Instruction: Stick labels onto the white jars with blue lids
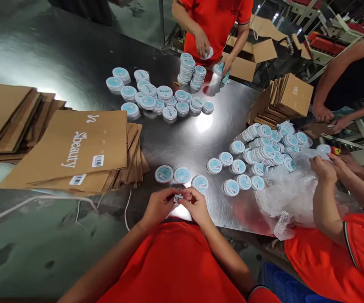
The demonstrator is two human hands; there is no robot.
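Observation:
Just over the table's front edge, my left hand (159,205) and my right hand (197,205) meet in a pinch. Between their fingertips is a small white barcode label (177,198). Both hands are closed on it; the fingers partly hide its edges. Right beyond my hands, round flat tins with pale blue tops lie on the metal table: a left tin (164,174), a middle tin (181,175) and a right tin (200,183). None of these tins is in my grip.
Flattened cardboard boxes (84,143) are piled at left. More tins (164,92) spread across the table's middle, with a heap of tins (266,145) at right. Bubble wrap (283,193) lies by a co-worker's hands (324,168). Another person (216,25) handles tins opposite.

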